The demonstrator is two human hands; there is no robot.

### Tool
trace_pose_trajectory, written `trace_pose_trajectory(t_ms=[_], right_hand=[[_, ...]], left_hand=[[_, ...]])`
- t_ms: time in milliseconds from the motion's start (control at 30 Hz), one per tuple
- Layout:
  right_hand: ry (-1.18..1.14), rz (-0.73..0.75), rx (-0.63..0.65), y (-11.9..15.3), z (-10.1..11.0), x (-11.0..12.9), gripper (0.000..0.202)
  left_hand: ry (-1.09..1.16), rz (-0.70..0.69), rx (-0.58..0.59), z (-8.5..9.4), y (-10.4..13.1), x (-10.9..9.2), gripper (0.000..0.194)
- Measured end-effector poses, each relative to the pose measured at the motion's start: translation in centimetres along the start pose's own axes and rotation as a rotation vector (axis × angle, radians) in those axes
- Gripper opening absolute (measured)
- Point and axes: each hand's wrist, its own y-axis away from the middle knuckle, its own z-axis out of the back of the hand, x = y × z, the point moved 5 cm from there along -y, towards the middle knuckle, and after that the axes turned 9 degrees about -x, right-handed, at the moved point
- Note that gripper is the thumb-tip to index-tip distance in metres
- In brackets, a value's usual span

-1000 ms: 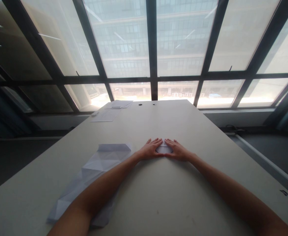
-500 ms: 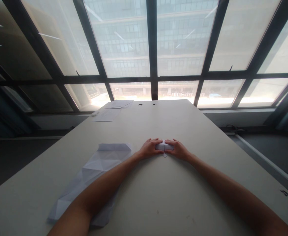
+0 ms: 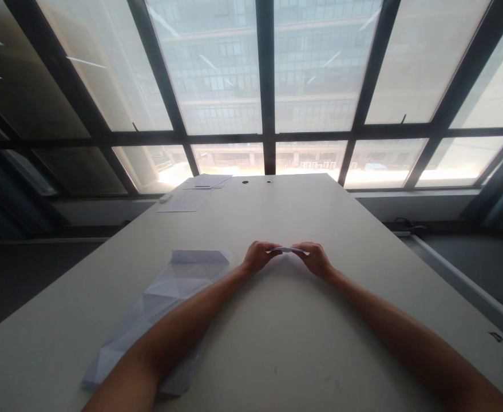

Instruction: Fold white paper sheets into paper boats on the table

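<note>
Two rows of dark-framed glass windows (image 3: 217, 68) fill the far side of the room, with dark blue fabric curtains (image 3: 8, 191) at either edge. Before them runs a long white smooth-topped table (image 3: 303, 343), on whose left half a large creased white paper sheet (image 3: 182, 272) lies partly hidden by the left arm; flat white paper sheets (image 3: 181, 202) rest near the far left corner. Around the table's middle, the left hand (image 3: 257, 256) and right hand (image 3: 317, 259) each pinch one end of a small folded white paper piece (image 3: 286, 249) between thumb and fingers. It shows nearly edge-on, so its folds cannot be read. The step in hand looks like two-handed handling of this piece; the next move calls for light, even pressure, since thin paper could buckle.
</note>
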Motion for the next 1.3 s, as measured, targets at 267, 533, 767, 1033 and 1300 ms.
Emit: trace_pose_trajectory(t_ms=[267,533,767,1033,1300], right_hand=[[0.146,0.088,-0.009,-0.2,0.4,0.5,0.031],[0.42,0.126,0.227,0.1,-0.6,0.9,0.052],[0.489,0.09,0.383,0.9,-1.6,-0.1,0.059],[0.443,0.011,0.312,0.9,-1.9,-0.1,0.048],[0.371,0.051,0.26,0.8,-2.2,0.7,0.039]], left_hand=[[0.02,-0.215,-0.075,0.6,-0.1,-1.3,0.027],[-0.193,-0.297,0.137,-0.9,0.1,-1.2,0.052],[-0.354,-0.264,0.4,-2.2,1.1,-0.3,0.067],[-0.353,-0.241,0.384,-2.4,1.0,-0.4,0.053],[-0.3,-0.234,0.22,-2.3,0.5,-1.0,0.037]])
